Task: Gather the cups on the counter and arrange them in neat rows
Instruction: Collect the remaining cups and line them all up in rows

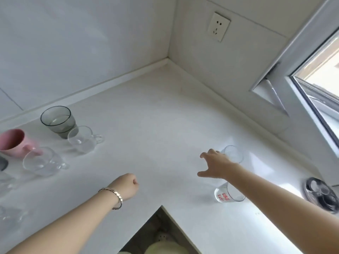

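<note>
Standing upright at the far left of the white desk (156, 114), mouth up, was one pink mug (12, 142) with its handle toward the viewer. Behind it to the right stood one smoky grey tumbler (58, 121), also upright. Two clear glass cups with handles, the nearer cup (41, 161) and the farther cup (80, 139), stood beside these, handles pointing right; more glassware at the left edge was too blurred to count. The left hand (126, 186), a bracelet (114, 196) on its wrist, hovered over the bare desk with fingers curled shut into a loose fist, holding nothing. The right hand (217, 165) reached with fingers spread wide, touching a small clear glass (233, 154) near the window (315, 85). Below that forearm stood one printed glass (227, 193), upright, bearing red writing too blurred to read.
</note>
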The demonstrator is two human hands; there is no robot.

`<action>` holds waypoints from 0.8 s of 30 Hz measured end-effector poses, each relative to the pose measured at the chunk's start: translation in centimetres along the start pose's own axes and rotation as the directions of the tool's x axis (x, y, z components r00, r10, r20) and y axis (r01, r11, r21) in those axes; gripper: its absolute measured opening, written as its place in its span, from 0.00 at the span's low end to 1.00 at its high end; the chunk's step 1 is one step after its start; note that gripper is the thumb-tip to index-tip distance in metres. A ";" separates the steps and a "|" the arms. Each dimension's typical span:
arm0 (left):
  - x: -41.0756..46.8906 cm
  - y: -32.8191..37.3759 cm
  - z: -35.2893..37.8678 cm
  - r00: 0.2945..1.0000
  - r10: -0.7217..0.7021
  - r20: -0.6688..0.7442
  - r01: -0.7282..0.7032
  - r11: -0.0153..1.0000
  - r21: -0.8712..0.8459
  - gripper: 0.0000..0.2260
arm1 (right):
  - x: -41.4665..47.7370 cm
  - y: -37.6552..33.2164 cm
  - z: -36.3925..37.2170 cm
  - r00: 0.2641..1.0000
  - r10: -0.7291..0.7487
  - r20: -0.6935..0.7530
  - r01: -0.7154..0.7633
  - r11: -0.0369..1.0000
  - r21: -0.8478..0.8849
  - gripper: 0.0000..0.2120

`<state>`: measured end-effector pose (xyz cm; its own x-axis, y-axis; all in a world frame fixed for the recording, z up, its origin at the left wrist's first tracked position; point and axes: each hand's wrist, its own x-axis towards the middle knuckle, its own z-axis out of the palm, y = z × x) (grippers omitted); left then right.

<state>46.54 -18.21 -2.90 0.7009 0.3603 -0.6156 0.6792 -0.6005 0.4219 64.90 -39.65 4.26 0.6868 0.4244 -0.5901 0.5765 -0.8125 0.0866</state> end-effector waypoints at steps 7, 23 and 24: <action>-0.5 4.4 4.5 0.999 -0.041 0.004 0.041 0.999 0.004 0.06 | -1.2 5.1 4.9 0.986 -0.041 0.160 0.067 0.985 -0.159 0.35; -4.9 -0.6 2.4 0.974 -0.201 -0.101 0.196 0.979 -0.054 0.06 | -0.3 -2.4 2.1 0.960 -0.267 -0.085 0.261 0.963 -0.071 0.23; -5.4 -2.0 2.1 0.968 -0.226 -0.112 0.218 0.973 -0.077 0.07 | -0.2 -4.4 1.7 0.949 -0.296 -0.107 0.293 0.955 -0.045 0.24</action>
<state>40.95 -20.47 -1.76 0.5490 0.5644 -0.6165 0.8306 -0.4505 0.3272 61.46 -36.87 2.62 0.5283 0.6865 -0.4996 0.7719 -0.6334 -0.0542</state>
